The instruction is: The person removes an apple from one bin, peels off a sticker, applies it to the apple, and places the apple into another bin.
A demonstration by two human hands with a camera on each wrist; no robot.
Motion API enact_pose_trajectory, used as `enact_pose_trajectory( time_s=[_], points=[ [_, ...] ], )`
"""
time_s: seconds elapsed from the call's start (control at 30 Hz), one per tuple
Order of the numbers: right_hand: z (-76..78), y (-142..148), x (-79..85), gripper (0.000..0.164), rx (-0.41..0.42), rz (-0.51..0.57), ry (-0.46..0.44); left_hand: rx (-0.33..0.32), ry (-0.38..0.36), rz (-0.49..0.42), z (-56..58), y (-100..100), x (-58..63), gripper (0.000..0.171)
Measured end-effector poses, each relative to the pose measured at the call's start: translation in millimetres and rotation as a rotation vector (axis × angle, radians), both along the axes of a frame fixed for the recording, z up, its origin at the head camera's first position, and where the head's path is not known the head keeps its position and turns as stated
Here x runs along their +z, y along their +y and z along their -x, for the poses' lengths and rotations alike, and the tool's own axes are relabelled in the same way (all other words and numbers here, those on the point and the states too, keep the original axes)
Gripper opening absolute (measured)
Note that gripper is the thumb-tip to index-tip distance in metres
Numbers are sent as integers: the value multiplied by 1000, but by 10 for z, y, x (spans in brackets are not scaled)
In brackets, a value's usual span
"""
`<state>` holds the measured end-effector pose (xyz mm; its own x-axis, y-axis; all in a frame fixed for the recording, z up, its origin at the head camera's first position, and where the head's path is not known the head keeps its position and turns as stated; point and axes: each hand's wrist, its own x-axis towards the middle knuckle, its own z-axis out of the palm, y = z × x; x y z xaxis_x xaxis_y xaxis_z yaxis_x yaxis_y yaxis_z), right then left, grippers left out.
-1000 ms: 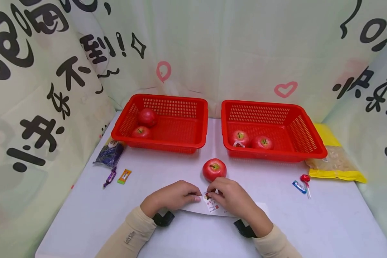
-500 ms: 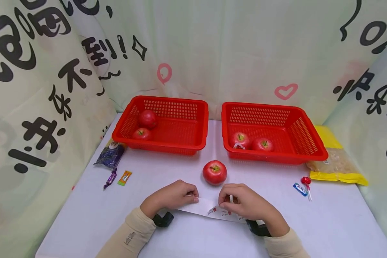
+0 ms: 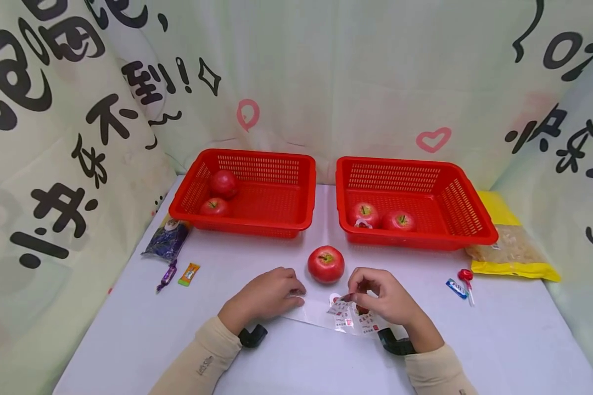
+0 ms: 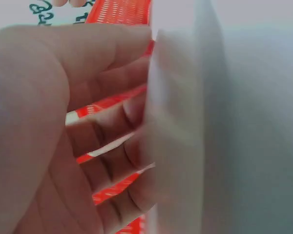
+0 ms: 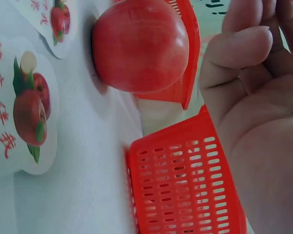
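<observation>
A white strip of stickers (image 3: 316, 314) printed with apples and red lettering lies near the front of the table. My left hand (image 3: 267, 296) pinches its left end between thumb and fingers; the left wrist view shows the pale sheet (image 4: 178, 126) close up. With thumb and forefinger, my right hand (image 3: 387, 299) pinches the edge of one sticker (image 3: 340, 308), lifted and tilted over the strip. Another printed apple sticker (image 5: 31, 112) shows large in the right wrist view. Just beyond the strip stands a red apple (image 3: 326, 264).
Behind are two red plastic baskets, left (image 3: 272, 226) and right (image 3: 420, 240), each with two apples. A dark purple bag (image 3: 167, 238) and wrapped candies (image 3: 189, 274) lie left. A yellow bag (image 3: 516, 247), a lollipop (image 3: 465, 276) and a blue-wrapped candy (image 3: 456, 288) lie right.
My right hand has moved right, away from the apple, and now holds up a sticker's edge above the strip. My left hand stays at the strip's left end.
</observation>
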<state>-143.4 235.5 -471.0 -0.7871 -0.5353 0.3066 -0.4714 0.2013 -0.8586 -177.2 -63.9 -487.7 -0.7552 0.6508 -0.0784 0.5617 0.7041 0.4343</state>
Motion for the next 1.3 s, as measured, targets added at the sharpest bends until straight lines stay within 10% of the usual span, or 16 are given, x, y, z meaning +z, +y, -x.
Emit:
enact_pose_trajectory(
  time_s=[0.17, 0.37, 1.0, 1.3],
  points=[
    [16, 25, -19, 21, -60, 8, 8, 152, 96, -62, 113, 115, 87, 50],
    [17, 20, -39, 17, -88, 2, -31, 260, -62, -281, 278, 320, 119, 89],
    [34, -22, -101, 14, -82, -10, -55, 201, -297, -549, 383, 392, -122, 81],
    [39, -77, 106, 22, -205, -49, -20, 235, -418, -719, 401, 337, -108, 65]
  ],
)
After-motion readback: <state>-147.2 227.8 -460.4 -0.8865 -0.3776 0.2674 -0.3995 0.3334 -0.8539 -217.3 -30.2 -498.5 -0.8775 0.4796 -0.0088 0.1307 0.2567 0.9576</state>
